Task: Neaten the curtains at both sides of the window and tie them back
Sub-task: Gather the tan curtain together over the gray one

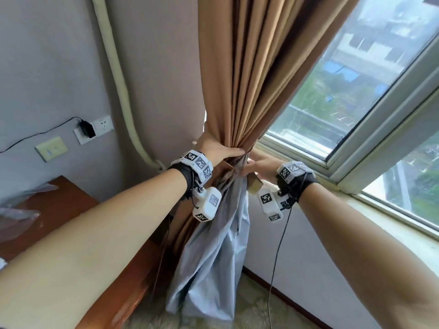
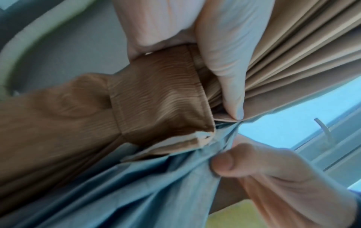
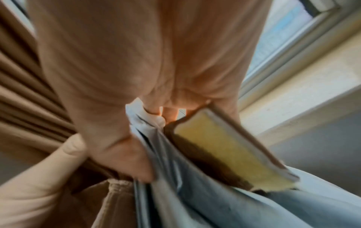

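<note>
Curtain (image 1: 240, 91), frame centre: my left hand (image 1: 221, 151) clasps its gathered waist; my right hand (image 1: 259, 166) pinches tieback (image 3: 224, 148). Window (image 1: 356, 96) right.

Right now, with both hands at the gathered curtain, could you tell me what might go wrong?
1. The left hand alone squeezes the brown curtain; if it eases, the pleats could likely spread.
2. The tie-back strap has a loose end at the right hand; it may slip before fastening.
3. The grey lining bulges below and may stay untidy.
</note>
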Demonstrator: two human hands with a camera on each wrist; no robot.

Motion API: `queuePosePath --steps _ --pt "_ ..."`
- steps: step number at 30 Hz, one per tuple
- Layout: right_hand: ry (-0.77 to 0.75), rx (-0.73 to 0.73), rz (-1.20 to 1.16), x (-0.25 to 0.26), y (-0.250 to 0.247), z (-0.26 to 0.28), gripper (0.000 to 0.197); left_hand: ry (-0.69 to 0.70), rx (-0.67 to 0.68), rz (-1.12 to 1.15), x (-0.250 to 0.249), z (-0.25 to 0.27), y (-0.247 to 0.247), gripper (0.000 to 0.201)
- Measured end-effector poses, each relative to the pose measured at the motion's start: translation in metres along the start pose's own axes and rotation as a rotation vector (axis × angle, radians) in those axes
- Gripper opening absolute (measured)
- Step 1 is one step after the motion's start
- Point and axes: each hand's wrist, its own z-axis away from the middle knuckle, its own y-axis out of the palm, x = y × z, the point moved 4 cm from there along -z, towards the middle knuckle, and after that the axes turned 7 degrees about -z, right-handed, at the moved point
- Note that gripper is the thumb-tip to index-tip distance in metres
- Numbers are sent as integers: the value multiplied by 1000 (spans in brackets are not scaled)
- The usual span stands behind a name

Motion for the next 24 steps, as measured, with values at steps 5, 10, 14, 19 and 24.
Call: queuePosePath --steps 5,10,14,19,24 --pt "28 -54 194 -6 -2 14 62 -26 -92 -145 15 1 22 109" --pt "-153 -242 664 22 2 30 54 74 -302 -62 -4 6 21 93" --pt "-398 -310 702 37 16 47 28 -15 -397 -126 1 -10 22 84" --pt "-312 -410 766 40 9 46 18 -173 -367 -130 78 -98 53 67" --pt "-159 -422 881 37 16 28 44 -139 -323 -205 37 -51 36 68"
